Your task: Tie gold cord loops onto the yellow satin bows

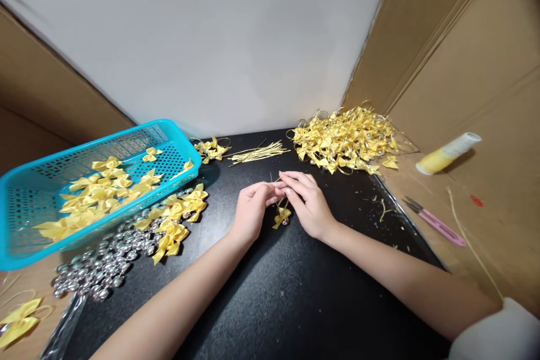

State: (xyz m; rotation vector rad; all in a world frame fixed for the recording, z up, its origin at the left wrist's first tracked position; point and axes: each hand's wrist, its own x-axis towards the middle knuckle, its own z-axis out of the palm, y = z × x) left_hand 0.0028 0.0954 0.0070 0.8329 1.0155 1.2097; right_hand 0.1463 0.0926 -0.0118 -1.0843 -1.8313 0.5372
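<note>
My left hand [252, 208] and my right hand [307, 201] meet over the black tabletop [270, 287]. Their fingertips pinch a thin gold tie wire [276, 181] between them. A small yellow ribbon bow [282, 217] with a silver bell hangs from the wire just below the fingers. Loose yellow bows [179, 219] lie to the left of my left hand. A bundle of cut gold wires [258, 152] lies beyond the hands.
A turquoise plastic basket [29, 202] with yellow bows stands at the left, silver bells [105, 261] heaped before it. A large pile of finished bows [348, 140] sits at the back right. A glue bottle [447, 153] and pink snips [436, 222] lie on cardboard at right.
</note>
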